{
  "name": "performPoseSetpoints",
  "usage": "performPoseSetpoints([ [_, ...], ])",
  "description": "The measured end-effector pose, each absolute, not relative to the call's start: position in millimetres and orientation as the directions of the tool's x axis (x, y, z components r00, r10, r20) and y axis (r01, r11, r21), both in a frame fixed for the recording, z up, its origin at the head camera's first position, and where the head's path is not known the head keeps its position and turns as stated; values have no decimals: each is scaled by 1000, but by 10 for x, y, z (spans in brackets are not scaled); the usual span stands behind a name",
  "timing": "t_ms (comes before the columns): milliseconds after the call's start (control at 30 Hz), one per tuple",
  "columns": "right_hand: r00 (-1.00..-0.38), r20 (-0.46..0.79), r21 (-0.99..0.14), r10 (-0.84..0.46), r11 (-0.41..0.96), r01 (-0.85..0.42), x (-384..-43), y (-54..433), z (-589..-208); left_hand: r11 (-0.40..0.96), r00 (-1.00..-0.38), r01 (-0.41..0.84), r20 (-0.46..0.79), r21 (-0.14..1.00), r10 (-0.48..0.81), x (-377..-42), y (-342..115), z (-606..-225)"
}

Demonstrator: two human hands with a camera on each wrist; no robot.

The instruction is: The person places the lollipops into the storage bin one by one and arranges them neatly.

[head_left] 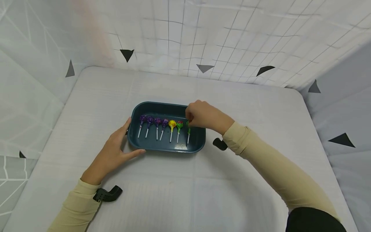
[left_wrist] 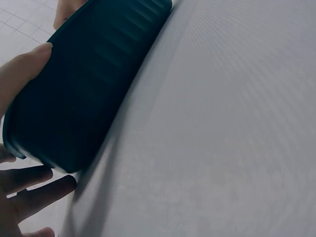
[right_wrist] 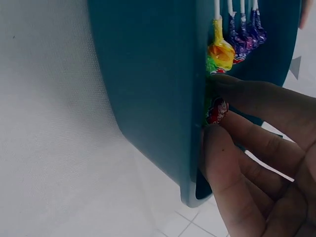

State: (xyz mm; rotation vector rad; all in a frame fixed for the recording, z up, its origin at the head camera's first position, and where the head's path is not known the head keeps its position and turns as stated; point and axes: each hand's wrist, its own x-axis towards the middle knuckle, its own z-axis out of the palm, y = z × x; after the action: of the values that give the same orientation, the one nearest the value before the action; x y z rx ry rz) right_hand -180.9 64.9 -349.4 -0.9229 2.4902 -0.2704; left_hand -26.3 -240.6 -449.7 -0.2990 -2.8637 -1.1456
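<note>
A dark teal tray [head_left: 166, 108] stands on the table with a row of lollipops inside, white sticks towards me. Several purple-wrapped lollipops [head_left: 149, 120] are at the left, then a yellow lollipop [head_left: 172, 123] and a green-and-red lollipop [head_left: 179, 125]. At the right end of the row, my right hand [head_left: 209, 116] pinches another green-and-red lollipop [right_wrist: 216, 109] by its head between thumb and fingers. My left hand [head_left: 111, 149] spans the tray's left end, fingers spread and fairly straight. Its thumb [left_wrist: 37, 58] touches the near rim, the other fingers at the end wall.
A white cloth covers the table [head_left: 162, 193]. Pale curtain walls [head_left: 220, 35] with grid lines and dark triangles rise behind and at both sides. A black wrist device [head_left: 108, 194] sits on the left sleeve, another black device [head_left: 220, 144] by the right cuff.
</note>
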Motion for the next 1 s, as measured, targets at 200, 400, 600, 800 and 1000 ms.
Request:
performPoseSetpoints([
  [200,-644,-385,-288,-661,749,-597,-1831,585,-3543,719,-981,190,111,669,157,-251,-2399,-4497],
  [400,-649,-373,-269,-664,746,-609,-1847,541,-3561,711,-980,197,116,676,161,-256,-2400,-4489],
  [600,-640,-389,-243,-663,743,-623,-1856,502,-3558,715,-981,193,114,672,157,-260,-2400,-4495],
  [800,-628,-405,-232,-664,739,-633,-1864,467,-3557,722,-981,195,114,664,159,-255,-2409,-4503],
  [1000,-626,-408,-240,-665,740,-629,-1882,445,-3556,719,-978,207,127,664,164,-265,-2418,-4508],
])
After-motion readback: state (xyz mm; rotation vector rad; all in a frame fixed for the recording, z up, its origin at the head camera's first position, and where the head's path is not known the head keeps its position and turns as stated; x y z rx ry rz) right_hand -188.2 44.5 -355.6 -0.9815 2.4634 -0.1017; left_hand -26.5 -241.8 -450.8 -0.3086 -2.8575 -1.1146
